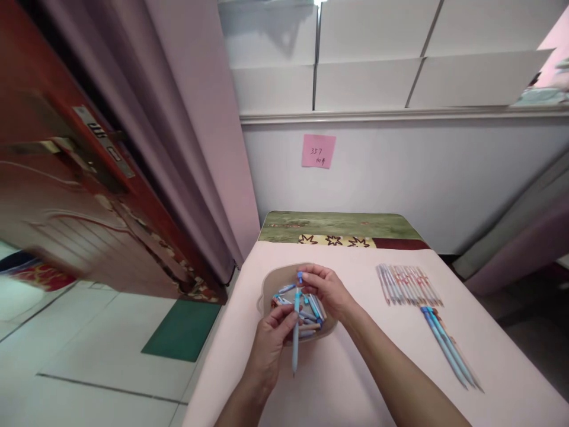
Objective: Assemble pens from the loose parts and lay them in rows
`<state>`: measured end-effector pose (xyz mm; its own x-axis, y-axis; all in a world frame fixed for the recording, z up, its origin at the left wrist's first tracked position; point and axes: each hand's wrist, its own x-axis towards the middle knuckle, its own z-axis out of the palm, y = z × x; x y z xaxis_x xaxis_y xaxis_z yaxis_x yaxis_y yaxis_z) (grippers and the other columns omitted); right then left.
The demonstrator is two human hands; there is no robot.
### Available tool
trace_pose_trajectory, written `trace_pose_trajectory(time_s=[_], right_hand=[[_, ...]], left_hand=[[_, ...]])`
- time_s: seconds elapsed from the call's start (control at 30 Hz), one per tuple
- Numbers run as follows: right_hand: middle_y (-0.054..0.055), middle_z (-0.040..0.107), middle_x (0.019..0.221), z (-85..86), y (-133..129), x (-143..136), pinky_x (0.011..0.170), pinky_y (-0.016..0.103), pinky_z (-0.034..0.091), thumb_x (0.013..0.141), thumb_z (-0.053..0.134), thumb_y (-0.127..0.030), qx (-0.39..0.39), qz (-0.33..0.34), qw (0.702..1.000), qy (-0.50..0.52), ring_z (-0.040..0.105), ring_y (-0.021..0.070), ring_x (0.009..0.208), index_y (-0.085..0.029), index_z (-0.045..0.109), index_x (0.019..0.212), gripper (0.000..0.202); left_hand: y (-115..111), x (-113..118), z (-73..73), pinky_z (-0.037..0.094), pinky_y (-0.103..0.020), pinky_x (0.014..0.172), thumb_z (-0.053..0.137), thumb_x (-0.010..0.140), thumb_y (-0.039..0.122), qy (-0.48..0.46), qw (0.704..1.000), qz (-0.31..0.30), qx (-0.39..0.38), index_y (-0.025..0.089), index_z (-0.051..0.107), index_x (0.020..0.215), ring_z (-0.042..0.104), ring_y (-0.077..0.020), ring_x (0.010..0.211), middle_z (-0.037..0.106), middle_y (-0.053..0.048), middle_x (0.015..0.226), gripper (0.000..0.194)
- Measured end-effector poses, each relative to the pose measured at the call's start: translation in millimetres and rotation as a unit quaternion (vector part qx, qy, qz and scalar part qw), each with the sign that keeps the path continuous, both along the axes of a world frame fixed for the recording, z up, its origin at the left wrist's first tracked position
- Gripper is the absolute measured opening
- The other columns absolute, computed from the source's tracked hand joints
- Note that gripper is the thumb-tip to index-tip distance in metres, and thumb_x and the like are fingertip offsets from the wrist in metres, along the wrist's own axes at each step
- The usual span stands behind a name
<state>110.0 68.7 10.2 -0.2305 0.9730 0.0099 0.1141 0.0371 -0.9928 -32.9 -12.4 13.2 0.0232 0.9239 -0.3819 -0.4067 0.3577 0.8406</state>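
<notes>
My left hand (276, 332) is closed around the barrel of a light-blue pen (296, 347), its tip pointing down toward me. Just above the pen's upper end, my right hand (326, 287) pinches a small dark-blue piece (300, 277) that looks like a pen topper. Whether this piece touches the pen I cannot tell. Both hands are over a beige plastic basket (271, 281), which holds several blue, white and tan pens and pen parts (313, 305). My fingers hide part of its contents.
On the pink-covered table (368, 356), a row of slim pens or pen parts (409, 284) lies at the right. Several pens with blue tops (447, 347) lie below it. A pink note (319, 151) is on the wall behind; a red door (89, 178) stands left.
</notes>
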Motion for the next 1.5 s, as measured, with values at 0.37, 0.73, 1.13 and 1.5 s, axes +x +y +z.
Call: trace_pose_trajectory(time_s=[0.37, 0.73, 1.13, 1.5], right_hand=[[0.000, 0.068, 0.078, 9.8, -23, 17, 0.067, 0.023, 0.050, 0.064, 0.080, -0.031, -0.125, -0.024, 0.945, 0.301, 0.061, 0.0100, 0.065, -0.015, 0.070, 0.089, 0.031], [0.002, 0.069, 0.080, 13.5, -35, 28, 0.071, 0.028, 0.050, 0.064, 0.080, -0.034, -0.104, -0.018, 0.951, 0.291, 0.062, 0.0131, 0.070, -0.016, 0.069, 0.089, 0.032], [0.004, 0.068, 0.085, 29.1, -65, 53, 0.071, 0.027, 0.049, 0.064, 0.079, -0.038, -0.025, -0.030, 0.977, 0.210, 0.063, 0.0162, 0.078, -0.017, 0.065, 0.094, 0.040], [-0.002, 0.064, 0.063, -17.1, -151, 88, 0.054, 0.021, 0.040, 0.078, 0.064, -0.038, 0.075, -0.165, 0.971, -0.156, 0.056, 0.0118, 0.057, -0.020, 0.063, 0.082, 0.018]], left_hand=[[-4, 17, 12.5, 0.049, -0.024, 0.064, 0.080, 0.061, 0.030, -0.001, 1.000, -0.017, 0.006, 0.016, 0.071, 0.083, 0.064, -0.0147, 0.065, 0.070, -0.004, 0.070, 0.028], [-14, 28, 23.3, 0.047, -0.023, 0.068, 0.078, 0.065, 0.030, 0.014, 0.998, -0.048, 0.033, 0.016, 0.072, 0.081, 0.062, -0.0136, 0.068, 0.069, -0.003, 0.069, 0.022], [-24, 51, 14.8, 0.038, -0.021, 0.057, 0.077, 0.063, 0.032, 0.096, 0.990, -0.052, 0.087, 0.015, 0.073, 0.081, 0.055, -0.0122, 0.064, 0.069, -0.003, 0.070, 0.024], [-30, 92, -13.8, 0.046, -0.023, 0.057, 0.075, 0.065, 0.034, 0.062, 0.994, -0.035, 0.085, 0.015, 0.068, 0.086, 0.057, -0.0136, 0.067, 0.066, -0.004, 0.074, 0.029]])
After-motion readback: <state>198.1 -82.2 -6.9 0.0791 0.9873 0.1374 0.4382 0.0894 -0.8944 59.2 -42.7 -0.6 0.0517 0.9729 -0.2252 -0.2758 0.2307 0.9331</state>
